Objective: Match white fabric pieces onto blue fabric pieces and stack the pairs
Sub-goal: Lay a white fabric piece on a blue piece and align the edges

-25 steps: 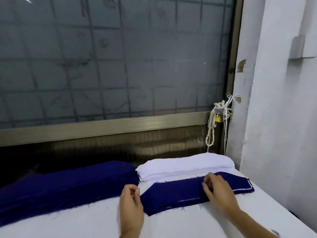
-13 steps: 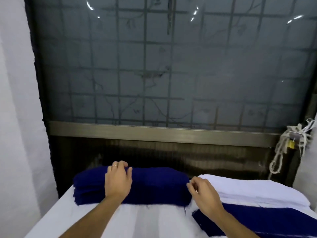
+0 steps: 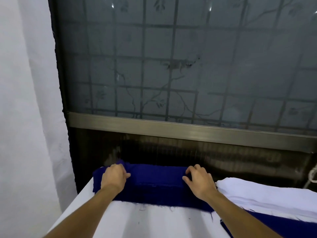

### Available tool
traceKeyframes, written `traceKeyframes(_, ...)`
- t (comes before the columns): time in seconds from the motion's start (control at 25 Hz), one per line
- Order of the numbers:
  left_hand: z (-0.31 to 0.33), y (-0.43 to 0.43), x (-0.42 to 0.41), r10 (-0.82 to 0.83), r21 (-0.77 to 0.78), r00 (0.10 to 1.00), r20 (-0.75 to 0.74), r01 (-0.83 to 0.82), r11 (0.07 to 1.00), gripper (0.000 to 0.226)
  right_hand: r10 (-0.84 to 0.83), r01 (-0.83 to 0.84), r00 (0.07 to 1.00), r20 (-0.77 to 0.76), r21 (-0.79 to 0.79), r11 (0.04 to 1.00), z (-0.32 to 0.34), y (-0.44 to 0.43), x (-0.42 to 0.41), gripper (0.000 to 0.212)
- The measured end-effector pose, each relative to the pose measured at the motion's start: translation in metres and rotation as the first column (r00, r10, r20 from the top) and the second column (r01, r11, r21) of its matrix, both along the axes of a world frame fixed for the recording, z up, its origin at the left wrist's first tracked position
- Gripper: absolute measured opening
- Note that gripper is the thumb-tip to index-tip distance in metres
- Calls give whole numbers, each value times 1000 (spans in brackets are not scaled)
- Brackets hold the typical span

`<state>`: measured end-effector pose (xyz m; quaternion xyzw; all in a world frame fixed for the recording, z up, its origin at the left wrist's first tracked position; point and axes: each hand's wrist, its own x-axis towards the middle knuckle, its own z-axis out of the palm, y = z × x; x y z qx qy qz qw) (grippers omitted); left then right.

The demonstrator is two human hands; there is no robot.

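A thick stack of blue fabric pieces [image 3: 154, 184] lies at the far edge of the white table [image 3: 137, 222]. My left hand [image 3: 114, 176] sits on the stack's left end, fingers curled and pinching the top blue piece. My right hand [image 3: 199, 182] is on the stack's right end, fingers bent and gripping the top layer's far edge. A stack of white fabric pieces [image 3: 260, 196] lies to the right of it. A single blue piece [image 3: 281, 225] lies in front of the white stack at the lower right, partly cut off by the frame.
A frosted window with a metal grille [image 3: 180, 66] and its bronze sill [image 3: 188, 127] rise just behind the table. A white curtain [image 3: 29, 100] hangs at the left. A knotted white rope [image 3: 311, 177] hangs at the far right edge.
My view swung left from the white stack toward the blue stack. My left hand moved onto its left end, and my right hand left the single blue piece for the stack's right end.
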<state>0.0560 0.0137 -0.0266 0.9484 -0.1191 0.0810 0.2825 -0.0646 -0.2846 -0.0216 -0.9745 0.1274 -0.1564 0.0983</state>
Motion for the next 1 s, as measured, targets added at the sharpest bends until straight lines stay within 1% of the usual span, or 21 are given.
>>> traceKeyframes(0.08, 1, 3, -1, -50, 23, 997, 58, 49, 999, 17, -20, 19, 1000, -6, -50, 999, -5, 5, 3, 32)
traceKeyframes(0.2, -5, 10, 0, -113, 140, 981, 160, 91, 986, 14, -31, 29, 999, -22, -92, 995, -9, 8, 5, 32)
traceKeyframes(0.24, -7, 11, 2, -118, 142, 977, 179, 93, 986, 12, -36, 33, 999, -29, -99, 995, -10, 8, 5, 32)
traceKeyframes(0.28, -9, 13, 5, -109, 112, 978, 178, 90, 990, 12, -40, 36, 999, -34, -103, 994, -11, 8, 4, 32)
traceKeyframes(0.36, -9, 16, 10, -80, 18, 989, 127, 78, 997, 12, -49, 45, 998, -34, -112, 993, -14, 10, 4, 32)
traceKeyframes(0.44, -7, 17, 15, -75, -1, 995, 61, 75, 997, 12, -64, 60, 997, -33, -116, 991, -17, 13, 3, 33)
traceKeyframes(0.52, -6, 16, 17, -98, 30, 994, 46, 96, 995, 17, -78, 73, 996, -35, -121, 990, -20, 16, 2, 33)
traceKeyframes(0.6, -6, 16, 17, -152, 96, 984, 94, 143, 985, 18, -88, 83, 996, -34, -122, 989, -22, 18, 2, 33)
traceKeyframes(0.68, -8, 19, 19, -250, 188, 956, 154, 220, 957, 17, -94, 90, 995, -35, -121, 989, -23, 19, 2, 33)
traceKeyframes(0.76, -8, 21, 23, -390, 270, 911, 131, 345, 899, 17, -97, 92, 995, -34, -119, 989, -24, 20, 1, 33)
traceKeyframes(0.84, -4, 16, 23, -475, 273, 879, 47, 446, 852, 17, -95, 90, 995, -39, -112, 990, -25, 21, 1, 34)
traceKeyframes(0.88, -2, 12, 22, -488, 257, 873, 26, 466, 847, 16, -93, 88, 995, -43, -112, 990, -26, 21, 2, 34)
traceKeyframes(1.0, 1, -4, 20, -474, 192, 880, 34, 460, 867, 14, -84, 78, 995, -52, -105, 991, -27, 21, 2, 35)
